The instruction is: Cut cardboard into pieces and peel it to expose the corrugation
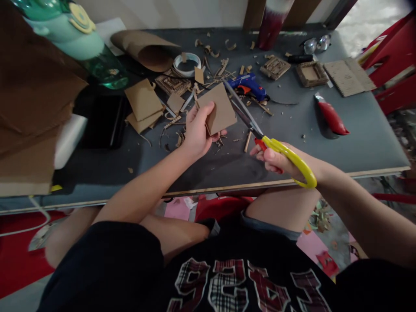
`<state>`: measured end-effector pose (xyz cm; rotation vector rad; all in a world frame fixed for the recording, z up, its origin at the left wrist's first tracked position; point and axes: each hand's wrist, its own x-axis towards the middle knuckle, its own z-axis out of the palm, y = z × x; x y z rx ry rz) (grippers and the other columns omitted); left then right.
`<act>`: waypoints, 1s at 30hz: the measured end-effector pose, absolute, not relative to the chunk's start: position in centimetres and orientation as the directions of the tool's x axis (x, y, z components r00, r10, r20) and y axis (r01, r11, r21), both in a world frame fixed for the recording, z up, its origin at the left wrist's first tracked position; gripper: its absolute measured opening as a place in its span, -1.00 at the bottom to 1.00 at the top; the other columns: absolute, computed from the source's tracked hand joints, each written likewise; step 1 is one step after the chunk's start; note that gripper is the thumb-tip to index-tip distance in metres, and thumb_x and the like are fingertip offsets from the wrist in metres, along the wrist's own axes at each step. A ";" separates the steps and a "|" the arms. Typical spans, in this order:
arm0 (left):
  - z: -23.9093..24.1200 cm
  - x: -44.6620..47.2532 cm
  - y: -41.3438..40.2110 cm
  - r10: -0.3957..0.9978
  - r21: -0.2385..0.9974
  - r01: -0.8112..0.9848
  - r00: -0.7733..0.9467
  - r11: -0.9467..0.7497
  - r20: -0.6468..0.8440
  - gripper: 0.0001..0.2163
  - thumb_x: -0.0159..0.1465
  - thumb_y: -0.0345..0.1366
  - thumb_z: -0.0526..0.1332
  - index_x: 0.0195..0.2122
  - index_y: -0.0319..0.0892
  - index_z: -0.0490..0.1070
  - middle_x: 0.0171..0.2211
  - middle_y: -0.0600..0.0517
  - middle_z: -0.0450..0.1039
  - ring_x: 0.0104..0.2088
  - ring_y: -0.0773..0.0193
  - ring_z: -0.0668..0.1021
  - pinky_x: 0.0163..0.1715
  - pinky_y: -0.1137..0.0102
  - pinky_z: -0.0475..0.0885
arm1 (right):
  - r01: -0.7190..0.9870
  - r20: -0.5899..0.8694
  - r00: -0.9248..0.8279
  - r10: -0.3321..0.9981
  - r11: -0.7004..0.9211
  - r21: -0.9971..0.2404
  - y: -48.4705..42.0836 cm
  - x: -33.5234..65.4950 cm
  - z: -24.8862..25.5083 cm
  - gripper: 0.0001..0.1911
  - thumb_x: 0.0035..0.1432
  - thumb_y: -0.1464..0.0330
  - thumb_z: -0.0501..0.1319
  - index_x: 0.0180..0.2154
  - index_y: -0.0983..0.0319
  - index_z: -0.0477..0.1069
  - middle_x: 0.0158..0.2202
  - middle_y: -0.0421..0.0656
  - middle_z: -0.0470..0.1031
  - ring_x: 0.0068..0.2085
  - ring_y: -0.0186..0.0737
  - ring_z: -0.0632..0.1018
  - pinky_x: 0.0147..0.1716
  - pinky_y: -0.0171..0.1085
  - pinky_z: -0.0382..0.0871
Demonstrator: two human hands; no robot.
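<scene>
A square piece of brown cardboard [222, 110] is pinched in my left hand [199, 130], thumb on top and fingers beneath. My right hand [274, 159] grips scissors [282, 149] with yellow and red handles. Their blades are parted and point up and to the left, close to the right edge of the cardboard. Just beyond the blades lies a blue glue gun [248, 84] with an orange trigger. Cardboard scraps and thin strips are strewn around my left hand, and more cut cardboard squares [143, 102] are stacked to its left.
A green bottle [100, 65], rolled cardboard [146, 50] and a tape roll [187, 65] stand at the back left. Rightward are a red-handled cutter [331, 115], small cardboard frames [311, 73], a notebook [349, 76] and glasses [316, 44]. The table [360, 134] ends near my legs.
</scene>
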<state>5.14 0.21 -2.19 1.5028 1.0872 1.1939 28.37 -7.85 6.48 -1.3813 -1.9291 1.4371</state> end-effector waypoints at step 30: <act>0.4 6.5 -1.2 0.982 0.887 -0.459 0.131 -0.059 0.134 -0.55 0.06 0.10 0.49 -0.32 -0.19 0.51 -0.29 -0.04 0.63 -0.08 -0.01 0.68 -0.08 0.17 0.66 | 0.729 -0.202 -0.130 0.971 -0.044 -0.683 -7.8 25.8 6.6 -0.21 0.09 -0.40 0.02 -0.65 0.18 0.15 -0.74 -0.23 0.20 -0.73 -0.42 0.27 -0.69 -0.33 0.08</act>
